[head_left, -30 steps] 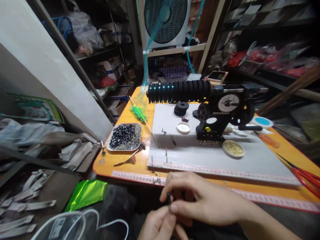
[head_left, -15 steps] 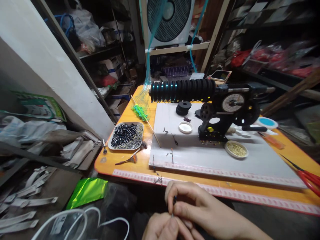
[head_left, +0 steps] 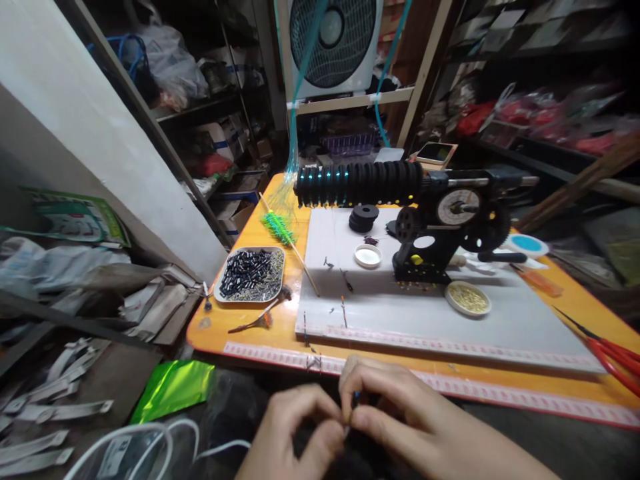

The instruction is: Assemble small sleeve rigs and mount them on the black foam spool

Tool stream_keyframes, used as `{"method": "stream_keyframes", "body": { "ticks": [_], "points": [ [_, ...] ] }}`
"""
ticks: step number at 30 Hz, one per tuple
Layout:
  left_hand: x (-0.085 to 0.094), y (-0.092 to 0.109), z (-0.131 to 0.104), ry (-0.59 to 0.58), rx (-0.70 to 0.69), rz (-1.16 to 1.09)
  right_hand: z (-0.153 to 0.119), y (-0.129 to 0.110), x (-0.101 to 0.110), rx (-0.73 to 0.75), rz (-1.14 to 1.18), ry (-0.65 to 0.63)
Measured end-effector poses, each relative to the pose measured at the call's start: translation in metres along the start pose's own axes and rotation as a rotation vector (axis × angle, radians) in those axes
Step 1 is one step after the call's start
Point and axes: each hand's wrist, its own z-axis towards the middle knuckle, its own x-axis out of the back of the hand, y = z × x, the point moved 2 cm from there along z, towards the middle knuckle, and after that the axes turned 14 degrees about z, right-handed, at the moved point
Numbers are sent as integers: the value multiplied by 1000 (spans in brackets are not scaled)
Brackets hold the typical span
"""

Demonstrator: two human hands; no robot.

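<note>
Work stays two-handed: the left hand has risen beside the right hand, which pinches a small dark piece; the left's hold is unclear.

A geared machine and crammed shelves suggest a workshop

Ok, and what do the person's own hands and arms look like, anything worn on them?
Both the left hand and right hand are bare, with no gloves. The right forearm shows no sleeve, watch or bracelet in view. I see no rings on the visible fingers, though some are hidden. The left forearm is out of frame.
</note>
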Motion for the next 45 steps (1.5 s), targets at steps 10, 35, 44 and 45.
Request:
{"method": "stream_keyframes", "body": {
  "ticks": [10, 35, 44, 45],
  "points": [
    [-9, 47, 66, 23, -54, -632, -6, -28, 27, 85, -647, 102],
    [-12, 37, 57, 38, -44, -804, 80, -67, 32, 122, 1062, 222],
    [-25, 20, 37, -136, -35, -1033, 79, -65, 38, 129, 1108, 268],
    [-26, 19, 36, -168, -46, -1065, 79, -65, 38, 128, 1111, 270]
  ]
}}
